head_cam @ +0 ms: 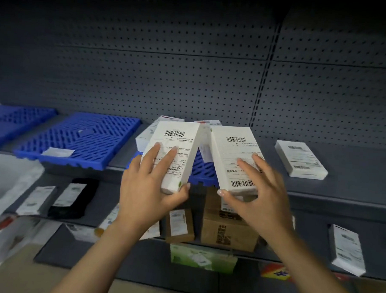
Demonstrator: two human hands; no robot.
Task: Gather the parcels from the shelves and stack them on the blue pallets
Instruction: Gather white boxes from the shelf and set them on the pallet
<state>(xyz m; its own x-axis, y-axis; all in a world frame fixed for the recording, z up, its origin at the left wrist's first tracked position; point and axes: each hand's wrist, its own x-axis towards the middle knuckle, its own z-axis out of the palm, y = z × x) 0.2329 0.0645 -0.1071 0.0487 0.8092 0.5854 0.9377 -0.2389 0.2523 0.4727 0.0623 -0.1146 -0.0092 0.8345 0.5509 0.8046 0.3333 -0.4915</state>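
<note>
My left hand (146, 188) grips a white labelled parcel (176, 143) by its near end, fingers on top and thumb at the near right corner. My right hand (258, 193) holds a second white parcel (233, 152) the same way. Both parcels hover over a blue pallet (203, 171) on the upper shelf. Two more white parcels (147, 135) lie on that pallet behind them, partly hidden. Another blue pallet (81, 139) lies to the left, and a third blue pallet (16, 121) sits at the far left.
A lone white parcel (301, 160) lies on the grey shelf (352, 180) to the right. The lower shelf holds brown cartons (226, 229), a black parcel (74, 198) and several white parcels (347, 248). A pegboard wall (190, 79) backs the shelves.
</note>
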